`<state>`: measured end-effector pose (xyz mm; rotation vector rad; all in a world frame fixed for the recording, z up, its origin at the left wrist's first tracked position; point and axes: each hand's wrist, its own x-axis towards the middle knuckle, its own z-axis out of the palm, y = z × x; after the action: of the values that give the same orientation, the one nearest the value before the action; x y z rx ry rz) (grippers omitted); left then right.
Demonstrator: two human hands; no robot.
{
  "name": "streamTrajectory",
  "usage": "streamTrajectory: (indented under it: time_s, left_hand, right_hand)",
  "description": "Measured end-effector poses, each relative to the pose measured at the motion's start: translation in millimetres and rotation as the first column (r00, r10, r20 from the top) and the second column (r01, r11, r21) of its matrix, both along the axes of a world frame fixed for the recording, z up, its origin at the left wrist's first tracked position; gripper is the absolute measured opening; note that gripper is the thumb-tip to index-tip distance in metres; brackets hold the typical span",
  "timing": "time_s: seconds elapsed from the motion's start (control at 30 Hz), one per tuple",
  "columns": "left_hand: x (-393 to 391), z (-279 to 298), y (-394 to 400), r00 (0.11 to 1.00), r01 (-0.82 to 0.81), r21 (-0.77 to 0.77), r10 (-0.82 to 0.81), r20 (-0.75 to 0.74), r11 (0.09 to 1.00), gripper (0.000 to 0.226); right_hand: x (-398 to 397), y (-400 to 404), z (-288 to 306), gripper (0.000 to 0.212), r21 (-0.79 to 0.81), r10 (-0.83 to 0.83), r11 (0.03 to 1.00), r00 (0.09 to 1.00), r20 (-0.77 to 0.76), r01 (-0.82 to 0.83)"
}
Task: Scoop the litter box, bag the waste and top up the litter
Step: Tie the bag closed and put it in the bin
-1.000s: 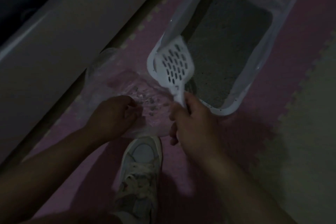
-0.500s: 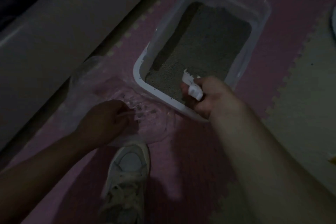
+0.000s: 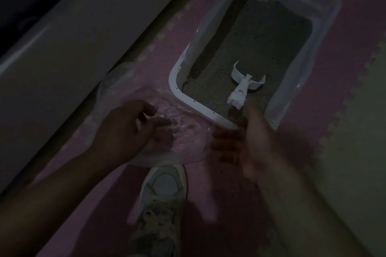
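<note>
A: What has each grip got?

B: The left hand [image 3: 133, 129] is pinched shut on the rim of the clear plastic bag [image 3: 183, 144], which lies on the pink foam mat [image 3: 344, 73] just beside the litter box [image 3: 177, 81], at its near corner. The right hand [image 3: 248, 144] is blurred beside that corner; its fingers look spread, with nothing in them.

A: And the scoop?

B: The white scoop [image 3: 242, 87] lies in the grey litter [image 3: 261, 41] at the box's near end, handle toward the right hand.

A: How should the bagging go?

B: I'd gather the bag's mouth with both hands, keeping it upright so the clumps stay in, then twist and knot.

A: Anything unclear?

B: It's dim. The specks in the bag are hard to read, and no fresh litter supply shows.
</note>
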<state>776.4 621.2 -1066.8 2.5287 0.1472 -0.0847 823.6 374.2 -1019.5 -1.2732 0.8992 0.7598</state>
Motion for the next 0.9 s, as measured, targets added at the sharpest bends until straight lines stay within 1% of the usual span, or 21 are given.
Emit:
streamTrajectory:
  time_s: [0.07, 0.13, 0.17, 0.2, 0.23, 0.27, 0.3, 0.37, 0.4, 0.47, 0.5, 0.57, 0.63, 0.67, 0.7, 0.73, 0.8, 0.87, 0.9]
  left_hand:
    - [4, 7, 6, 0.994, -0.037, 0.022, 0.035, 0.105, 0.999, 0.012]
    - [8, 14, 16, 0.964, -0.063, 0.095, 0.036, 0.262, 0.993, 0.012]
    - [10, 16, 23, 0.938, -0.070, 0.137, 0.018, 0.346, 0.988, 0.013]
    - [11, 16, 30, 0.915, -0.084, 0.160, 0.012, 0.403, 0.983, 0.015]
    - [12, 16, 36, 0.900, -0.105, 0.161, 0.025, 0.435, 0.981, 0.018]
    - [12, 13, 42, 0.894, -0.131, 0.144, 0.054, 0.445, 0.981, 0.023]
    - [11, 11, 46, 0.896, -0.157, 0.116, 0.092, 0.434, 0.981, 0.031]
    - [5, -1, 55, 0.909, -0.244, 0.031, 0.218, 0.354, 0.969, 0.046]
    - [2, -6, 58, 0.907, -0.316, -0.009, 0.305, 0.291, 0.949, 0.051]
    - [-3, -16, 61, 0.870, -0.472, -0.076, 0.478, 0.119, 0.878, 0.059]
    - [-5, -20, 62, 0.852, -0.515, -0.104, 0.522, 0.046, 0.851, 0.060]
    - [-7, -23, 60, 0.834, -0.550, -0.113, 0.551, -0.029, 0.827, 0.049]
    - [-9, -20, 58, 0.820, -0.571, -0.107, 0.572, -0.023, 0.814, 0.029]
    - [-10, -17, 57, 0.820, -0.570, -0.100, 0.572, -0.007, 0.816, 0.024]
    - [-10, -13, 55, 0.818, -0.572, -0.108, 0.576, 0.005, 0.813, 0.024]
    - [-10, -6, 51, 0.810, -0.580, -0.136, 0.587, 0.011, 0.803, 0.025]
    - [-7, 5, 46, 0.787, -0.598, -0.208, 0.616, 0.030, 0.774, 0.029]
    - [-1, 14, 43, 0.764, -0.611, -0.271, 0.644, 0.044, 0.744, 0.029]
    - [2, 20, 41, 0.756, -0.613, -0.295, 0.653, 0.054, 0.733, 0.025]
  right_hand:
    - [-34, 1, -6, 0.049, -0.094, 0.025, 0.995, 0.999, 0.026, -0.023]
    - [-59, 4, -24, 0.036, -0.254, 0.128, 0.962, 0.987, 0.097, -0.100]
    - [-64, 7, -34, 0.029, -0.358, 0.226, 0.920, 0.963, 0.149, -0.161]
    - [-65, 9, -47, 0.029, -0.467, 0.334, 0.856, 0.926, 0.175, -0.221]
    - [-63, 13, -58, 0.032, -0.541, 0.420, 0.795, 0.893, 0.163, -0.275]
    - [-58, 16, -67, 0.034, -0.580, 0.483, 0.747, 0.865, 0.136, -0.326]
    - [-51, 19, -76, 0.036, -0.622, 0.535, 0.694, 0.838, 0.108, -0.363]
    - [-37, 24, -88, 0.036, -0.709, 0.642, 0.561, 0.765, 0.047, -0.427]
    - [-32, 25, -92, 0.033, -0.731, 0.679, 0.509, 0.734, 0.016, -0.455]
    - [-29, 27, -96, 0.029, -0.742, 0.709, 0.452, 0.704, -0.038, -0.495]
    - [-30, 28, -99, 0.030, -0.745, 0.712, 0.438, 0.700, -0.054, -0.503]
    - [-36, 29, -103, 0.026, -0.752, 0.705, 0.468, 0.709, 0.001, -0.464]
    - [-44, 31, -95, 0.019, -0.709, 0.670, 0.562, 0.737, 0.087, -0.427]
    - [-48, 34, -88, 0.020, -0.685, 0.661, 0.591, 0.743, 0.107, -0.427]
    - [-51, 36, -81, 0.025, -0.683, 0.672, 0.598, 0.727, 0.141, -0.420]
    - [-54, 39, -71, 0.028, -0.695, 0.701, 0.581, 0.695, 0.161, -0.424]
    - [-55, 46, -50, 0.028, -0.699, 0.742, 0.568, 0.638, 0.205, -0.435]
    - [-52, 54, -28, 0.031, -0.680, 0.749, 0.591, 0.607, 0.264, -0.434]
    - [-49, 58, -16, 0.033, -0.669, 0.742, 0.612, 0.598, 0.302, -0.422]
